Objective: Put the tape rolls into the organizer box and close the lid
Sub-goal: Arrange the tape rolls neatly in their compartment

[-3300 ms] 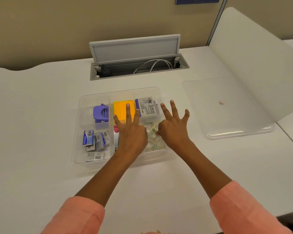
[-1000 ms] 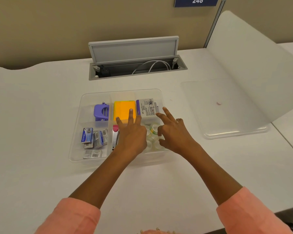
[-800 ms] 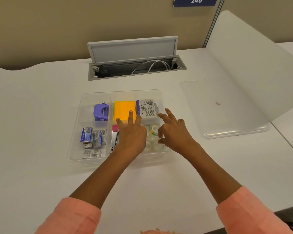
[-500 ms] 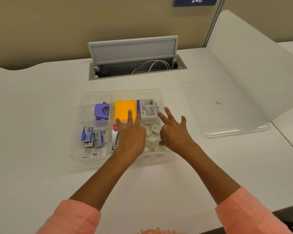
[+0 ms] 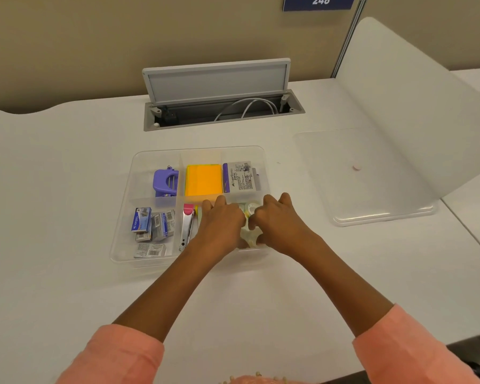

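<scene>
Both hands are down in the near right part of the clear plastic organizer box on the white bench. The left hand and the right hand curl their fingers in around the small clear tape rolls lying there. Each grip looks closed on the rolls, pressing them together, but I cannot tell which roll each hand has.

The rolls look light and hard, like little plastic rings. I think they are smooth and could slip or roll away. The best place to take one is by its round outer edge, with a thumb on one side and a finger on the other.

I can see parts of about two or three rolls between the hands. The rest are hidden, so I cannot count them all.

In the box there is also one purple plastic hole punch, one orange pad of sticky notes, one white and purple packet, one silver and pink stapler and about four small boxes of staples.

There is one clear flat lid, lying on the bench to the right of the box, well apart from it. The box is not yet closed.
</scene>
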Tool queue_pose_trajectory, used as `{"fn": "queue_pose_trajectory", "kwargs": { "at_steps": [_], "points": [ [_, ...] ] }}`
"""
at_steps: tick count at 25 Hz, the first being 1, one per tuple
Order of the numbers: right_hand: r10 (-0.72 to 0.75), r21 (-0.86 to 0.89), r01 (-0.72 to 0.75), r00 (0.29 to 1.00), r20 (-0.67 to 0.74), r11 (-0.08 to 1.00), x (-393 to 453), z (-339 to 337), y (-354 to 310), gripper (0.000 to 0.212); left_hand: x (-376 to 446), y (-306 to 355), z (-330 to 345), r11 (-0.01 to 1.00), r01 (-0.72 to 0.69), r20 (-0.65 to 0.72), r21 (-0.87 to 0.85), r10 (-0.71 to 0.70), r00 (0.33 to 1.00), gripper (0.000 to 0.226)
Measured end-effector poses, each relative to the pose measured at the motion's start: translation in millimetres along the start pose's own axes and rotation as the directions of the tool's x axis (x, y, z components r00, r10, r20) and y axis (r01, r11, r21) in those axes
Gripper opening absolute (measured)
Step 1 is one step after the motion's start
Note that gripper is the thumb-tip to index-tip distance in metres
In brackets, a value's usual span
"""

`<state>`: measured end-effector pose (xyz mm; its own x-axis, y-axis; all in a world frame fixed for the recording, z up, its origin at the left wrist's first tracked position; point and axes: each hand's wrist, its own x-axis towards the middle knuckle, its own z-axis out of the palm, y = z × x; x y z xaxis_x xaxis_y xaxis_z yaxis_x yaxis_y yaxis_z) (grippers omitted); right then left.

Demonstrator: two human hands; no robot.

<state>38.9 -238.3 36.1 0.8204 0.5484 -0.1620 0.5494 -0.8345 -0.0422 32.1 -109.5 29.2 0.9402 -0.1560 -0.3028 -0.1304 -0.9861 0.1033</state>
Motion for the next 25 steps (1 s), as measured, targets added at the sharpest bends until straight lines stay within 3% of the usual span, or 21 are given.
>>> {"fn": "queue_pose_trajectory", "kwargs": {
  "at_steps": [4,9,20,25],
  "points": [
    [0.036,-0.007,-0.035,0.996,0.078,0.999,1.4,2.0,0.1,0.039,-1.0,-3.2,0.1,0.999,-0.015,0.002,-0.029,0.015,1.000,0.049],
    [0.067,0.122,-0.080,0.992,0.104,0.989,4.7,-1.7,2.6,0.032,-0.5,-14.1,-0.5,0.990,-0.018,0.009,-0.138,0.020,1.000,0.038],
    [0.243,0.433,-0.232,0.970,0.032,0.871,4.6,-28.6,5.3,0.025,-2.3,-9.6,-0.5,0.998,-0.009,-0.115,0.069,0.017,0.993,0.022],
    [0.153,0.260,-0.187,0.977,0.146,0.947,5.7,-27.3,-0.3,0.028,0.1,-1.8,2.2,0.980,0.024,-0.077,0.197,-0.009,0.997,0.031]
  ]
}}
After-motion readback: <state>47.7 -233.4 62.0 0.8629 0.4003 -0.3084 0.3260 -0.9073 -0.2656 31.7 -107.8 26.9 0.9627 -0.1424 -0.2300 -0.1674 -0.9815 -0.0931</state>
